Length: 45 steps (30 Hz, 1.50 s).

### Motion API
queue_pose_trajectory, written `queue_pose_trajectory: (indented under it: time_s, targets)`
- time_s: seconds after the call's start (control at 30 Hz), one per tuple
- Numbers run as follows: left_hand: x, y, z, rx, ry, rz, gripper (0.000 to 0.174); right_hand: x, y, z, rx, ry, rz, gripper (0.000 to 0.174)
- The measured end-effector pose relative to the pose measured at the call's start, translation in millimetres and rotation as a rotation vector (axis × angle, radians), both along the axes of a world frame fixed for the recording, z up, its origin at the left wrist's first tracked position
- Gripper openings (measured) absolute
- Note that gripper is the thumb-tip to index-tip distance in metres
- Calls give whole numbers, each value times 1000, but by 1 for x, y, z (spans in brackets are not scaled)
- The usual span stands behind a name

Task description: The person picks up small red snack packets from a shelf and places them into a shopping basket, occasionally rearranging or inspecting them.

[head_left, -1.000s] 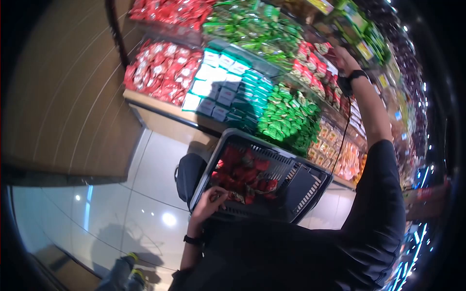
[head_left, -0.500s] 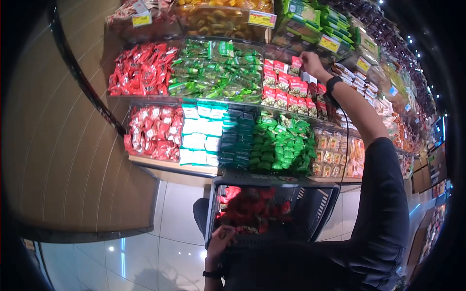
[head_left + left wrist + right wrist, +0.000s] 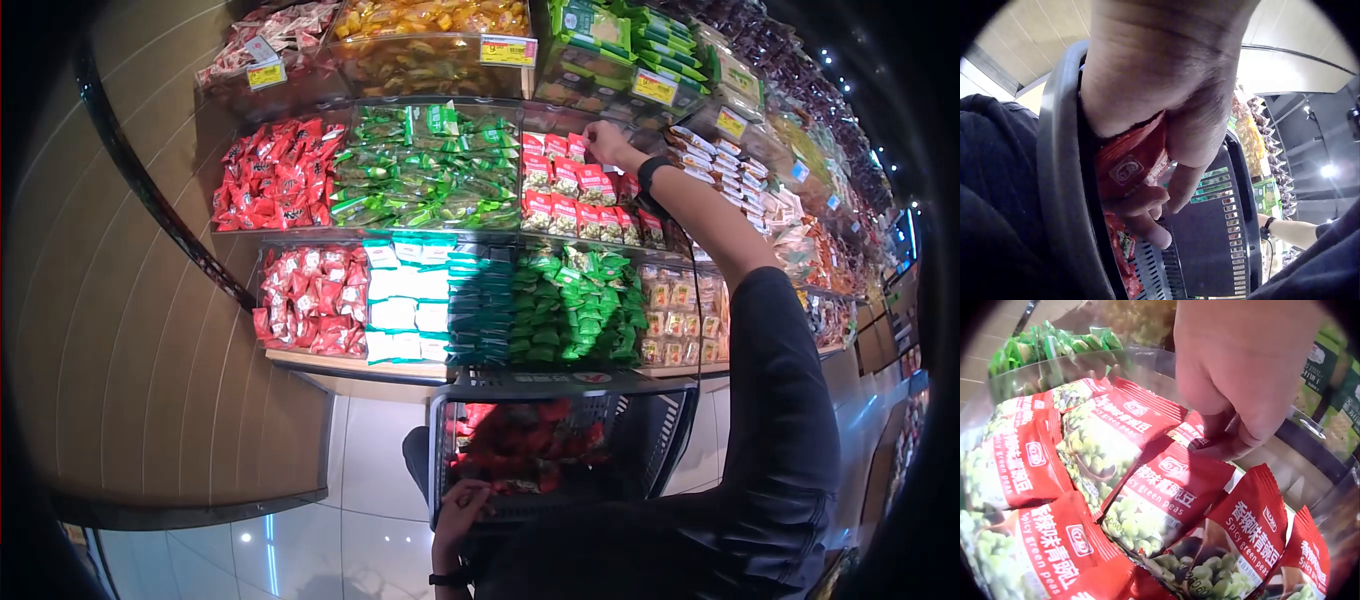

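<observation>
right hand (image 3: 605,143) lowered to the shelf (image 3: 470,234), fingertips pinching a pea packet (image 3: 1200,434) | left hand (image 3: 1166,94) stayed curled round a red packet (image 3: 1132,165) at the basket (image 3: 1060,187) rim

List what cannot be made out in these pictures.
Price labels: head view, too small to read.
Basket contents: head view, shadowed, partly behind the person's torso.
Red packet: left wrist view, left hand covers most of it.
Pea packet: right wrist view, fingers of right hand cover its pinched edge.
</observation>
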<state>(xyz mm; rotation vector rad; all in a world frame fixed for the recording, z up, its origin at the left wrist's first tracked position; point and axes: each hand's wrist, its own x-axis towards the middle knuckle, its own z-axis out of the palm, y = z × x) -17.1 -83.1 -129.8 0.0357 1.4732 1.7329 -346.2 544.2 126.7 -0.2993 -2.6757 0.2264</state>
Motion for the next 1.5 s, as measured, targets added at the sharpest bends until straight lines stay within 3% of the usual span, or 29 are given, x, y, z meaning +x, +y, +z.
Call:
queue_pose_trajectory:
  time_s: [0.07, 0.2, 0.27, 0.37, 0.5, 0.6, 0.7, 0.77, 0.83, 0.9, 0.97, 1.0, 1.03, 1.07, 1.13, 1.23, 1.33, 1.5]
  targets:
    - [-1, 0, 0, -4, 10, 14, 19, -1, -7, 2, -23, -77, -77, 12]
    - [0, -1, 0, 30, 11, 23, 17, -2, -9, 1, -62, -111, -24, 16]
    - [-1, -1, 2, 33, 18, 22, 16, -1, -13, 4, 130, -188, 49, 25]
    - [0, 0, -1, 50, -6, 37, 15, -3, -14, 3, 189, -205, 40, 28]
    - [-1, -1, -1, 87, 28, 12, 16, 0, -20, 10, 233, -202, 23, 20]
    - [-8, -1, 17, 115, 59, -49, 19, 20, -46, 35, 320, -121, -107, 19]
    - [-21, 8, 57, 253, 62, -34, 33, 55, -81, 65, 380, 64, 16, 19]
    - [-30, 21, 101, 409, 10, 69, 39, 95, -126, 88, 269, 201, 177, 19]
    - [-38, 34, 135, 481, 41, 118, 45, 142, -168, 95, -60, 227, 333, 15]
    - [-47, 40, 149, 463, 92, 126, 48, 204, -216, 93, -356, 71, 472, 16]
    - [-49, 62, 200, 644, 268, 172, 52, 277, -271, 87, -789, -204, 498, 19]
    - [-51, 71, 210, 686, 242, 175, 54, 310, -296, 74, -892, -231, 483, 21]
    - [-51, 79, 216, 738, 220, 173, 56, 337, -322, 74, -826, -380, 446, 24]
    - [-51, 87, 222, 727, 213, 171, 56, 359, -329, 48, -918, -336, 558, 27]
    - [-46, 100, 231, 785, 410, 189, 57, 386, -358, 24, -1186, -345, 510, 30]
    - [-33, 113, 235, 751, 413, 177, 59, 402, -380, 12, -1521, -296, 508, 25]
    - [-16, 121, 238, 698, 435, 158, 61, 409, -387, 1, -1634, -213, 406, 22]
    - [1, 109, 236, 446, 504, 108, 60, 422, -385, -22, -1664, -10, 408, 13]
